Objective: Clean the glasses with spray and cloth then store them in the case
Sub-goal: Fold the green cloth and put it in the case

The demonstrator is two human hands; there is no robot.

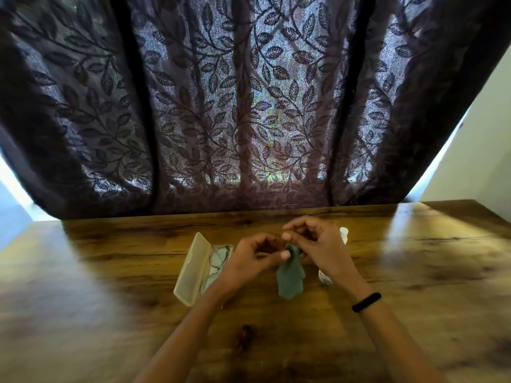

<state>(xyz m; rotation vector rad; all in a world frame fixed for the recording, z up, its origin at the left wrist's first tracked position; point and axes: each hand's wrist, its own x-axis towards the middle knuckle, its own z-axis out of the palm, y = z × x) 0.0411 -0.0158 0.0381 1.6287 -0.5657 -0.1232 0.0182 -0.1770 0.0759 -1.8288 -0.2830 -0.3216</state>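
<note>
Centrally, the left grip (254,261) and right grip (318,244) pinch the top of a soft, crumpled green cloth (290,277), which hangs limp below them over the glossy wood-grain counter (110,272). Left of centre, thin wire-rimmed glasses (218,257) lie in an open, beige, round-cornered case (190,269). A white-capped spray bottle (343,233) peeks from behind the right grip.

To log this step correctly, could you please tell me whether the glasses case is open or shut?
Open: the case has its lid swung back to the left, and the glasses lie in its tray.
</note>
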